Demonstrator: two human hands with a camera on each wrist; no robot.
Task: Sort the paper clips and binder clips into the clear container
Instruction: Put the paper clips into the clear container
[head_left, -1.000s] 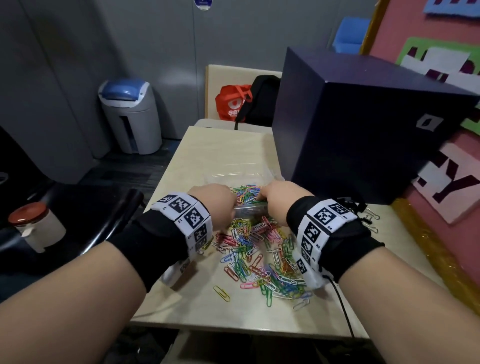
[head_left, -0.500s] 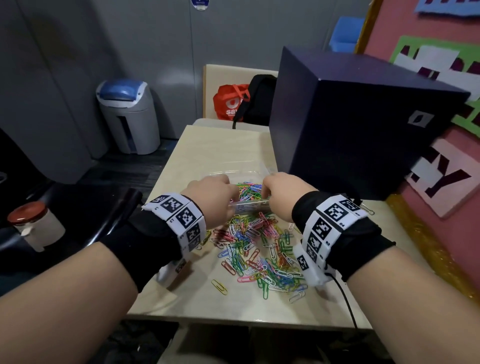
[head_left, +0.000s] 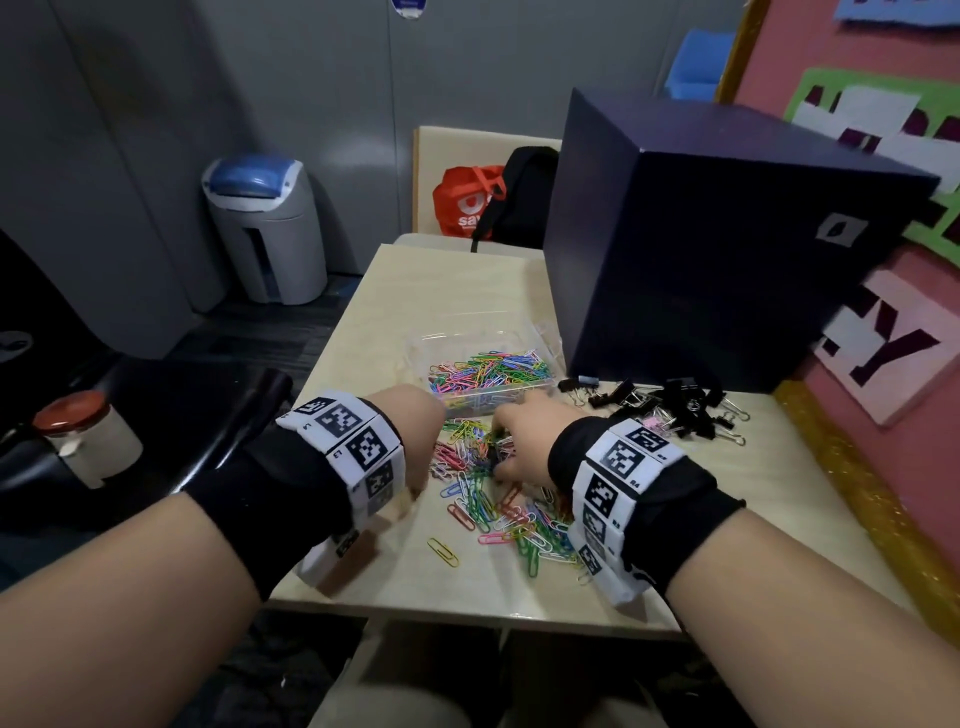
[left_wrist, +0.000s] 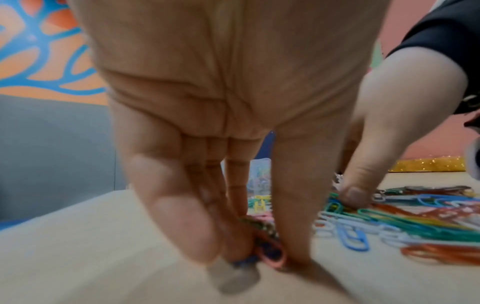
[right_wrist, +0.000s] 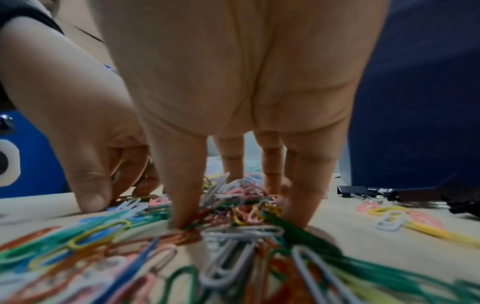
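Hands are pulled back from part-filled clear container (head_left: 488, 402) to loose paper clips (head_left: 498, 514): some are pinched by L hand (head_left: 415, 441), others raked by R hand (head_left: 524, 441) w/ fingers spread; another load is prob. being gathered. Binder clips (head_left: 670, 400) are seen outside it.

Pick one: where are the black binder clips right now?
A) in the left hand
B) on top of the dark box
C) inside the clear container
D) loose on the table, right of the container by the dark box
D: the binder clips lie heaped on the table at the foot of the dark box, right of the clear container, which shows only coloured paper clips.
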